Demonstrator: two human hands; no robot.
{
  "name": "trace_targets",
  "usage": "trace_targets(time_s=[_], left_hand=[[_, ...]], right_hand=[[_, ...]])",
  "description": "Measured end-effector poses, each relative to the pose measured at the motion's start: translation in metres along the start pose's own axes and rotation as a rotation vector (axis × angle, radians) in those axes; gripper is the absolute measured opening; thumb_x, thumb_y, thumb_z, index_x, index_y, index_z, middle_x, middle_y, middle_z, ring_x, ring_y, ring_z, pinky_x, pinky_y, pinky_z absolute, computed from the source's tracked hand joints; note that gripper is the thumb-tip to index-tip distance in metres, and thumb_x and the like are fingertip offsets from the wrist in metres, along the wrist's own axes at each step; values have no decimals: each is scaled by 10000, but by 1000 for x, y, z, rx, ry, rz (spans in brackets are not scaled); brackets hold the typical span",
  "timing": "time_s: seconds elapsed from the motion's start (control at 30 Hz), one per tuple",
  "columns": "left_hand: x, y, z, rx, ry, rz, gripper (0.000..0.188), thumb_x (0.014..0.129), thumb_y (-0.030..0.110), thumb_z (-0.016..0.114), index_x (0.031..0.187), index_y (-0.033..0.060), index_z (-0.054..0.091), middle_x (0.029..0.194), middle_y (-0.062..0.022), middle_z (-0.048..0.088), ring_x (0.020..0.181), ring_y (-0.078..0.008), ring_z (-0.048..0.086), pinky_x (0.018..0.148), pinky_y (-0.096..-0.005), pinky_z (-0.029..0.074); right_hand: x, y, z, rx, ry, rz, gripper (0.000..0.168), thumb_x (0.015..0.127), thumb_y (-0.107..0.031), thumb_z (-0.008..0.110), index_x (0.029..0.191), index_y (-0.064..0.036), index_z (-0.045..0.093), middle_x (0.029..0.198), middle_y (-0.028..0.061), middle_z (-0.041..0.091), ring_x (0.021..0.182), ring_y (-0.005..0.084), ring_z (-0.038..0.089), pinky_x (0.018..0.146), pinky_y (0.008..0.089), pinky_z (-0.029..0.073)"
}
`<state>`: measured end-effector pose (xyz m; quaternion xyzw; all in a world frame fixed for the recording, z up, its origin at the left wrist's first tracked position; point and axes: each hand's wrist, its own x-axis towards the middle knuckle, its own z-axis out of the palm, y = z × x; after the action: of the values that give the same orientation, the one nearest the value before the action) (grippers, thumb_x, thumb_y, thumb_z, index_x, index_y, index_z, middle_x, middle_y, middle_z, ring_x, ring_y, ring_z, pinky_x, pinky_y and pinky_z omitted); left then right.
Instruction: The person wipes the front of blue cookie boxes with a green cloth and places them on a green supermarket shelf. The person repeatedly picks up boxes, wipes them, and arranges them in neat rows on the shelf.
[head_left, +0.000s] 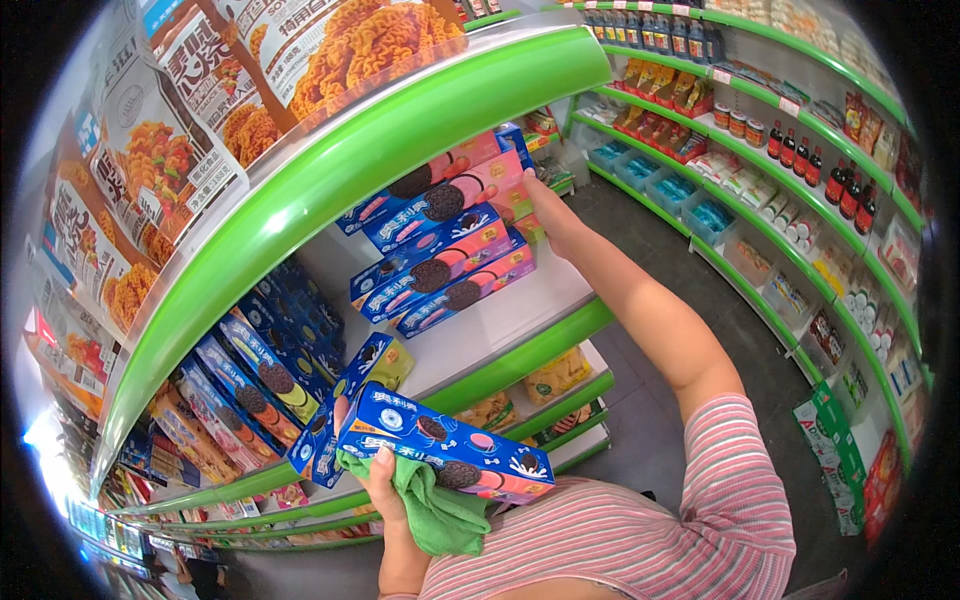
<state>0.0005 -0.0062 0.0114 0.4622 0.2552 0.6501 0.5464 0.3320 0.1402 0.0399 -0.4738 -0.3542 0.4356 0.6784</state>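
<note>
My left hand (386, 480) grips a long blue-and-pink box of sandwich cookies (450, 439) in front of my body. A green cloth (442, 502) is bunched in the same hand and hangs below the box. My right hand (549, 214) reaches to the right end of a stack of similar cookie boxes (442, 225) on the white shelf (480, 322). Its fingers are partly hidden behind the box ends, so whether they grip is unclear. Another blue cookie box with a green end (382, 360) lies at an angle near the shelf's front edge, just beyond the held box.
Upright cookie boxes (255, 375) stand on the shelf to the left. Above, a curved green shelf edge (375, 127) juts out below bags of snack food (187, 127). Across the dark aisle floor (645, 232) are stocked shelves with sauce bottles (802, 157). A green carton (829, 457) stands at right.
</note>
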Motion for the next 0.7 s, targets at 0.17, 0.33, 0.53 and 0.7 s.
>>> trace_targets(time_s=[0.17, 0.33, 0.53, 0.7], left_hand=[[-3, -3, -1, 18, -20, 26, 718, 828, 231, 533, 1446, 117, 185, 1055, -108, 545, 864, -193, 591, 768, -352, 524], [-3, 0, -4, 33, -21, 39, 728, 819, 230, 545, 1443, 107, 190, 1073, -111, 538, 881, -195, 588, 777, -348, 520], [-2, 3, -3, 18, 20, 41, 807, 753, 217, 617, 1432, 65, 209, 1113, -115, 515, 929, -195, 564, 816, -332, 497], [0, 4, -4, -1, 67, 21, 849, 718, 212, 656, 1426, 43, 219, 1131, -117, 504, 955, -197, 554, 839, -327, 487]], right_hand=[[-10, -1, 9, 12, -98, 8, 626, 952, -550, 294, 1385, -105, 372, 1409, 79, 399, 1303, 212, 346, 1073, 370, 239], [-15, -1, 23, 102, -209, 58, 587, 962, -530, 297, 1315, -84, 441, 1270, 80, 532, 1114, 200, 545, 940, 349, 440], [2, 15, 22, 132, -196, 32, 577, 964, -521, 302, 1290, -72, 461, 1254, 92, 540, 1108, 202, 548, 933, 354, 453], [-13, 3, 32, 147, -169, 64, 533, 995, -433, 242, 1272, -46, 482, 1242, 87, 544, 1123, 205, 515, 976, 352, 391]])
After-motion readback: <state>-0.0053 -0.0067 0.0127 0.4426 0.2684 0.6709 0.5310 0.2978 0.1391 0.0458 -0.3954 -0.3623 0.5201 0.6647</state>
